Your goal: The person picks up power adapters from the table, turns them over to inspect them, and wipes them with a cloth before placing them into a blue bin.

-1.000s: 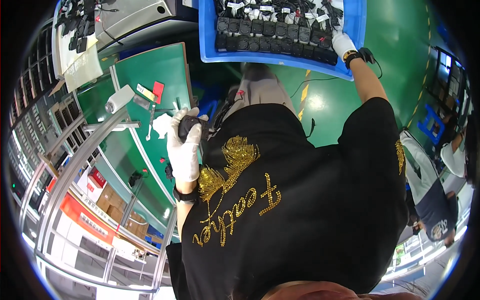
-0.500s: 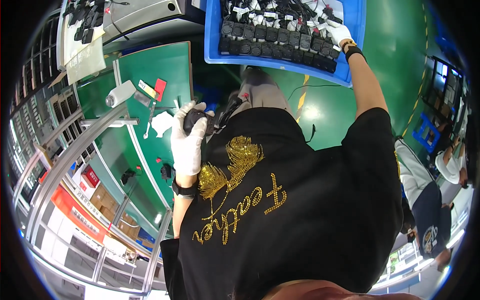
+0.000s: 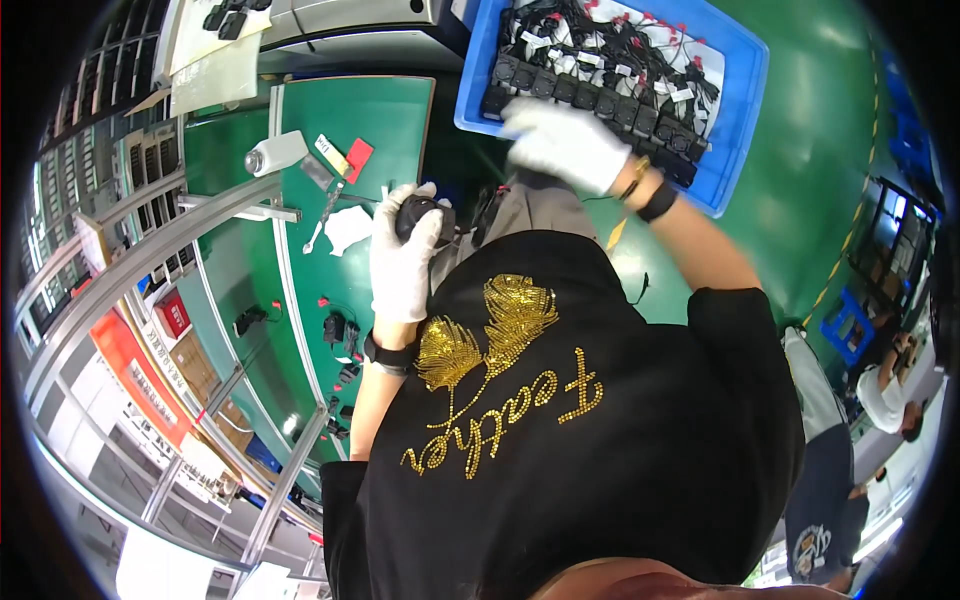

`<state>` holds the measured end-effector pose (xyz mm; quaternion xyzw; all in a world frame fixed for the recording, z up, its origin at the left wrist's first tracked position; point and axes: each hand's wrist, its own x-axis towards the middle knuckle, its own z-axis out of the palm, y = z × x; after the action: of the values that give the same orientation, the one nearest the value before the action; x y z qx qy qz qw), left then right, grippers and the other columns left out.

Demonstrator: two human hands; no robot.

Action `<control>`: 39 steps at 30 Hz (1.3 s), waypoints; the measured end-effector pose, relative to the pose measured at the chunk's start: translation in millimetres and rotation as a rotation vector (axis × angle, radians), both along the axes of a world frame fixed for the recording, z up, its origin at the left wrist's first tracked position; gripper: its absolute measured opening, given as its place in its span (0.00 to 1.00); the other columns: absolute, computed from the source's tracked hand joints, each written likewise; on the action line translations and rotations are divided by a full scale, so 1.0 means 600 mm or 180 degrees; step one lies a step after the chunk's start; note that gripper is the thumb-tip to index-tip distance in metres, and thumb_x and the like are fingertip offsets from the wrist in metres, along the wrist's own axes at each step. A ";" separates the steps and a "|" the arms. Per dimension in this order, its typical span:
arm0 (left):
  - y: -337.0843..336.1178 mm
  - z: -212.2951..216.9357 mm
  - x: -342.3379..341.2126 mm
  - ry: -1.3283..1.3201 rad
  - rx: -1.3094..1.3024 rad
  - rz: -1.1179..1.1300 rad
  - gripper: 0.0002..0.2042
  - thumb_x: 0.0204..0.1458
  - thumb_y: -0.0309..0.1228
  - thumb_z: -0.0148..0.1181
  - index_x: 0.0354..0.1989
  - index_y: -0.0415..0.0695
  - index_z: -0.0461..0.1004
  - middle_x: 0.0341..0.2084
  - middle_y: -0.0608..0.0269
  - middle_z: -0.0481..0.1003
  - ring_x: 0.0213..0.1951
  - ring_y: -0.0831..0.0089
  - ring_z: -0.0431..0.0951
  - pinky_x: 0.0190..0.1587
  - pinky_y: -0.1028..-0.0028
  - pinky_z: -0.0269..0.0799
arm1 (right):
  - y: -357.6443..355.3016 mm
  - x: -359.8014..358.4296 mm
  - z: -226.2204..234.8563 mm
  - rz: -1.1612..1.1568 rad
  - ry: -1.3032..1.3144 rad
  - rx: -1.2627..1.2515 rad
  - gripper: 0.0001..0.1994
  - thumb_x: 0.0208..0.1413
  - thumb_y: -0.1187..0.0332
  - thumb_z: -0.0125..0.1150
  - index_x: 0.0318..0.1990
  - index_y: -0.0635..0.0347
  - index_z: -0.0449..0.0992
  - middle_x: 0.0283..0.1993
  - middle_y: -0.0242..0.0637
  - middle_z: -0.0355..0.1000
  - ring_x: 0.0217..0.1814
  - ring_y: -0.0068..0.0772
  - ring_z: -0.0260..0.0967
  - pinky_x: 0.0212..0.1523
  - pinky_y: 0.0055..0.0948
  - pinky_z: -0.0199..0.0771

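Observation:
My gloved left hand (image 3: 400,265) is closed around a small black device (image 3: 416,214) with a rounded face, just beyond my shirt at the bench edge. A dark cable seems to hang from it toward my lap. My gloved right hand (image 3: 570,148) passes over the near rim of a blue bin (image 3: 738,180). It is smeared by motion, so its fingers cannot be read. Inside the bin, black box-shaped devices (image 3: 590,97) stand in rows, with black cables, white tags and red tips heaped behind them.
The green bench (image 3: 385,110) at left holds a white bottle (image 3: 278,153), a red piece (image 3: 358,158), a white cloth or paper (image 3: 349,230) and a thin tool (image 3: 325,215). Black devices (image 3: 335,328) lie farther down. Metal framing (image 3: 165,240) runs along the left. People (image 3: 828,480) are at far right.
My right hand has left the far right part of the bin and swung left and nearer, over its near rim. My left hand still holds the black device. The whole view has shifted.

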<state>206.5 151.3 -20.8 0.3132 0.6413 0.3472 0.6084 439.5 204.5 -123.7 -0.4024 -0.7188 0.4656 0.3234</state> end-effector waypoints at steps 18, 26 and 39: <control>-0.046 -0.006 -0.057 0.0157 0.0144 0.0268 0.16 0.57 0.30 0.49 0.52 0.37 0.63 0.51 0.55 0.67 0.52 0.66 0.68 0.51 0.69 0.67 | 0.184 0.059 0.162 0.0838 -0.0555 -0.0319 0.23 0.48 0.78 0.56 0.54 0.60 0.63 0.46 0.36 0.68 0.40 0.22 0.67 0.41 0.24 0.71; -0.143 -0.031 -0.092 0.0594 -0.0203 0.0635 0.15 0.57 0.29 0.50 0.51 0.37 0.65 0.50 0.58 0.68 0.49 0.70 0.70 0.49 0.73 0.67 | 0.332 0.061 -0.089 0.0945 -0.3126 0.1359 0.16 0.48 0.71 0.52 0.46 0.47 0.70 0.41 0.44 0.72 0.44 0.49 0.69 0.46 0.38 0.70; -0.189 -0.010 -0.108 0.1284 -0.0908 0.0645 0.17 0.54 0.33 0.54 0.50 0.39 0.68 0.44 0.59 0.72 0.46 0.75 0.71 0.49 0.76 0.65 | 0.335 -0.016 -0.259 0.1085 -0.4257 0.1556 0.29 0.28 0.53 0.73 0.42 0.54 0.73 0.41 0.47 0.72 0.49 0.47 0.67 0.50 0.40 0.67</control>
<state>141.7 37.7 -26.7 0.2214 0.8201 0.2430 0.4684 429.8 405.5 -279.2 -0.3995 -0.8986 -0.0095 -0.1810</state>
